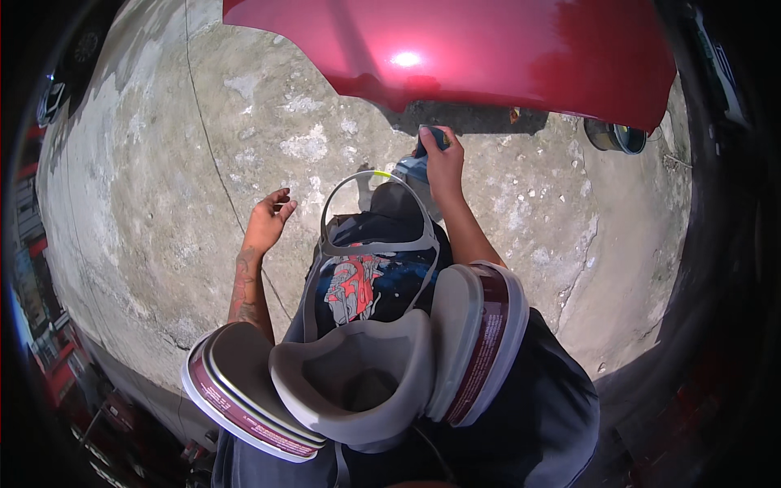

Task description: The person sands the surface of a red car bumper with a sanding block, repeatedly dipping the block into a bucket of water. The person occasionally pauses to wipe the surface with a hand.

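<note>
My right hand (pixel 445 165) is closed round a dark blue-green handheld tool (pixel 423 144), just short of the lower edge of a glossy red car body panel (pixel 488 61). Fingers cover much of the tool, so its exact kind is unclear. A blue part shows below the grip; whether it belongs to the tool I cannot tell. Over the concrete to the left, my left hand (pixel 268 221) hangs with loosely bent fingers apart and nothing in them. A grey half-mask respirator (pixel 350 415) with two maroon-banded filters hangs at my chest, its grey head strap (pixel 377 247) looping forward.
Rough, stained concrete (pixel 138 187) spreads around me, with a thin dark cable (pixel 207 134) running along the left. A dark round can (pixel 606 136) stands under the panel's right end. Dark vehicle parts show at the far left rim, and red objects line the lower left.
</note>
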Motion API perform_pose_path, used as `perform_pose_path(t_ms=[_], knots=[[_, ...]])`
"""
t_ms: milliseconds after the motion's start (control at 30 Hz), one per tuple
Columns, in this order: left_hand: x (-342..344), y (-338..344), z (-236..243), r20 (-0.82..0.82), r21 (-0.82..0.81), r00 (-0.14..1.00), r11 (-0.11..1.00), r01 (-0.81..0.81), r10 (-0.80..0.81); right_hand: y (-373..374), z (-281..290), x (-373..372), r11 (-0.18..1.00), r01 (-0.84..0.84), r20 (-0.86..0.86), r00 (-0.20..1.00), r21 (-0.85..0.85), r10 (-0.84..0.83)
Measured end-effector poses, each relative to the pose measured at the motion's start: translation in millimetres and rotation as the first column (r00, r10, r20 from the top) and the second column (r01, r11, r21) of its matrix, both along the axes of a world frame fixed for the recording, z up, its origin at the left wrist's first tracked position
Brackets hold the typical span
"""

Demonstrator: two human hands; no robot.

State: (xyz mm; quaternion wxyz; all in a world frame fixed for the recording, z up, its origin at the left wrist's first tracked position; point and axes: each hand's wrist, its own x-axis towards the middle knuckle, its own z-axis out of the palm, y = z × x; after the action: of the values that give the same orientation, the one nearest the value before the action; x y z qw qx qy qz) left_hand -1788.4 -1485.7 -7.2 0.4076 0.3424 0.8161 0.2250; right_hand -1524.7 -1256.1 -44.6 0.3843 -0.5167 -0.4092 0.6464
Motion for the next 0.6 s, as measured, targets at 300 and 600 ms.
perform_pose_path(t_ms=[300,600], knots=[[-94,-18,-43,0.068,-0.195,0.953,0.932,0.304,-0.297,9,15,-53,0.956,0.219,0.201,0.945,0.194,-0.257],[-226,-33,-44,-0.059,-0.312,0.854,0.822,0.476,-0.517,-2,22,-71,0.91,0.369,0.226,0.885,0.191,-0.406]])
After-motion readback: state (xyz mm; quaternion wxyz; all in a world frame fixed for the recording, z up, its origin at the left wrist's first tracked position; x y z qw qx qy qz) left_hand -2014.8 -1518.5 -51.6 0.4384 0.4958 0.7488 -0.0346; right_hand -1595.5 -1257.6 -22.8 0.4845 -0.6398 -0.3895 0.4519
